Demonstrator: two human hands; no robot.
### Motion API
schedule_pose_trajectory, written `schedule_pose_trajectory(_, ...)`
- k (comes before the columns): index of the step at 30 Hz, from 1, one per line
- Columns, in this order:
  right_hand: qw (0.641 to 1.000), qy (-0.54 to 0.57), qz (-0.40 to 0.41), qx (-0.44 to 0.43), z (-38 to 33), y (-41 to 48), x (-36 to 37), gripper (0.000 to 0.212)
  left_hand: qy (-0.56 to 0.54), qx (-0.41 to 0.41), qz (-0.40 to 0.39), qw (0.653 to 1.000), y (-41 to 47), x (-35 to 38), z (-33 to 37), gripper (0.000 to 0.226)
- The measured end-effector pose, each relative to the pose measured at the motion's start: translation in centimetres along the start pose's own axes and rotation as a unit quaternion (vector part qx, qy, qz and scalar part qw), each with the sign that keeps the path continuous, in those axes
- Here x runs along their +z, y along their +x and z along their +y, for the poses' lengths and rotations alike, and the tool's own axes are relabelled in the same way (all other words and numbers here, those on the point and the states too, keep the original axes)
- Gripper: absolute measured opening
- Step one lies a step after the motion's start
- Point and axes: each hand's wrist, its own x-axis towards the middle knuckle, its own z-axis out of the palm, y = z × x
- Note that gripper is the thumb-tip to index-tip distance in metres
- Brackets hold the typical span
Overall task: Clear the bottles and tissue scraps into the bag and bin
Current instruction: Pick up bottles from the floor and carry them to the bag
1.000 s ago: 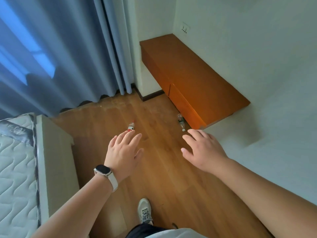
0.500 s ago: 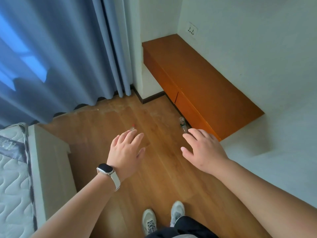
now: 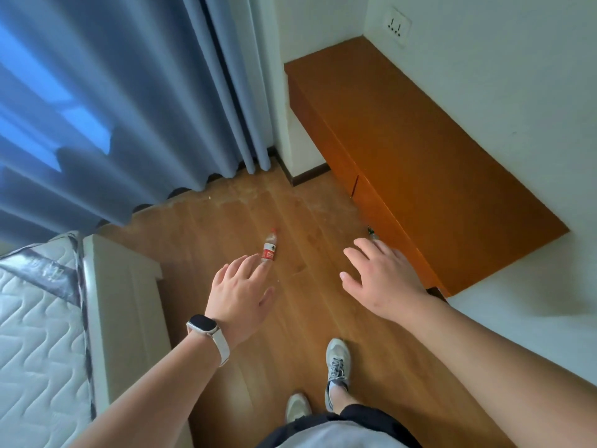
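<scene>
A clear plastic bottle with a red label and red cap (image 3: 269, 248) lies on the wooden floor. In the picture it sits just past the fingertips of my left hand (image 3: 239, 291), which is held out above the floor, fingers straight, holding nothing. A second bottle (image 3: 371, 232) lies against the base of the orange cabinet; only its end shows above my right hand (image 3: 381, 275), which is also spread and holds nothing. No bag, bin or tissue scraps are in view.
A low orange cabinet (image 3: 420, 163) runs along the right wall. Blue curtains (image 3: 122, 101) hang at the back left. A bed with a bare mattress (image 3: 35, 324) stands at the left. My feet in grey shoes (image 3: 336, 367) stand on the floor (image 3: 310, 318).
I have stepped forward, one foot now ahead of the other. The red-label bottle has come out from behind my left fingers. The second bottle is now mostly hidden by my right hand.
</scene>
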Motion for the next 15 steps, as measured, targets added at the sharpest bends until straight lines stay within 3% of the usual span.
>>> schedule_pose_trajectory(15,0.998,0.047,-0.037,-0.028,4.2,12.1,-0.6,0.053,0.004,-0.039,-0.019,0.999,11.4,-0.5,-0.2,0.056)
